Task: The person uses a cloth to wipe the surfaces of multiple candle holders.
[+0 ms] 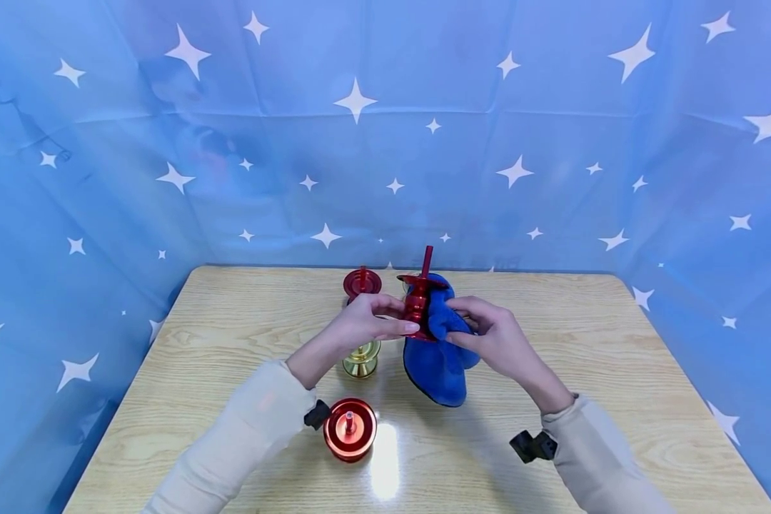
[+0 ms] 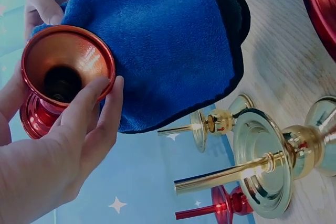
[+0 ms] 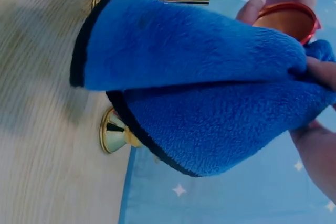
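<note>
A red metal candle holder (image 1: 415,303) with a thin upright stem is lifted above the table, tilted slightly. My left hand (image 1: 369,321) grips it near its base. In the left wrist view, the hollow underside of the holder (image 2: 58,51) faces the camera, with fingers on its rim. A blue plush cloth (image 1: 435,371) with black edging hangs from my right hand (image 1: 497,335), pinched between thumb and fingers. Part of the cloth lies against the holder's right side. In the right wrist view, the folded cloth (image 3: 199,51) hides much of the holder.
Behind my left hand stands another red holder (image 1: 363,282). Gold holders stand near it; one gold holder (image 1: 360,363) shows below my left hand. A further red holder (image 1: 350,432) is close to my left forearm. A blue star-patterned curtain (image 1: 462,214) surrounds the wooden table (image 1: 585,357).
</note>
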Demonstrator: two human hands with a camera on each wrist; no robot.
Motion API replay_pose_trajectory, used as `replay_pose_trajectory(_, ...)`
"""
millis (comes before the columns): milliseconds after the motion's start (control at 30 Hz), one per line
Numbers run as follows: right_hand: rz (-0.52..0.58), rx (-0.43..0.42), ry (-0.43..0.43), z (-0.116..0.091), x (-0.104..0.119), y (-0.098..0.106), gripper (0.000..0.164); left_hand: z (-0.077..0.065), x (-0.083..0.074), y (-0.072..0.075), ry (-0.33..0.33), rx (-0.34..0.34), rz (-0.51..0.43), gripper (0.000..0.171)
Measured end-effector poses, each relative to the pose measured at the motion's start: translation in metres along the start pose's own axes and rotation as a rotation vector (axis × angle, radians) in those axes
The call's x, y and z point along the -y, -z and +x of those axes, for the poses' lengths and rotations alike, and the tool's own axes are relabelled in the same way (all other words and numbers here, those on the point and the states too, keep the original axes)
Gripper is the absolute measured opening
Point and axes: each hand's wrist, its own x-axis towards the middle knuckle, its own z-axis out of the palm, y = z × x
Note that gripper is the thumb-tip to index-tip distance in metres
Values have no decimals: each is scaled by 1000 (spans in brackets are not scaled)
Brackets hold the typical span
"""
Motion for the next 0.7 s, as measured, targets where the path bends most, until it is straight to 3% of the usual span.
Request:
replay_pose_trajectory(167,1,-60,-53,0,-2,-2,41,-1,0,2,-8,0,73,41)
replay_pose_trajectory(333,76,-56,-70,2,-7,-3,46,-3,-1,1,7,1,150,44)
replay_pose_trajectory(567,115,-38,-95,4,-15,-4,44,-2,2,-1,17,64,-32,42)
replay_pose_trajectory(700,50,-50,-99,4,-12,-5,41,2,4,-2,9,2,83,40)
